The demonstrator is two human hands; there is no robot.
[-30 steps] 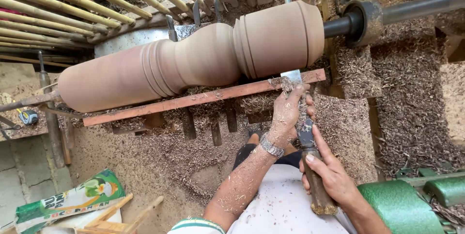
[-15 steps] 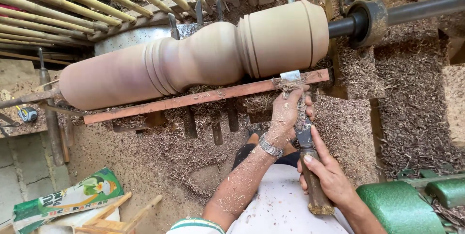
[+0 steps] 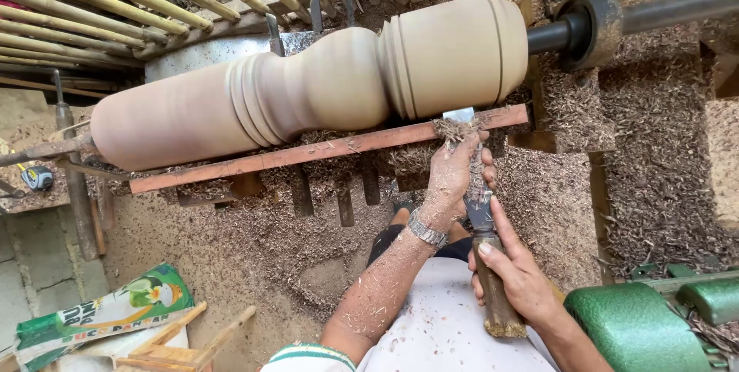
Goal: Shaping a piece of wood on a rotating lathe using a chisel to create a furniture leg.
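Chisel (image 3: 479,187) spans both hands, blade tip on the rust-red tool rest (image 3: 308,154), touching the turned wooden column (image 3: 323,83). Left hand (image 3: 450,176) closed over the blade near the rest; right hand (image 3: 519,280) wrapped around the wooden handle.

- You see wood shavings (image 3: 254,264) all over the ground.
- Long bamboo poles (image 3: 92,3) lie at the top left.
- A green machine (image 3: 647,326) sits at the bottom right.
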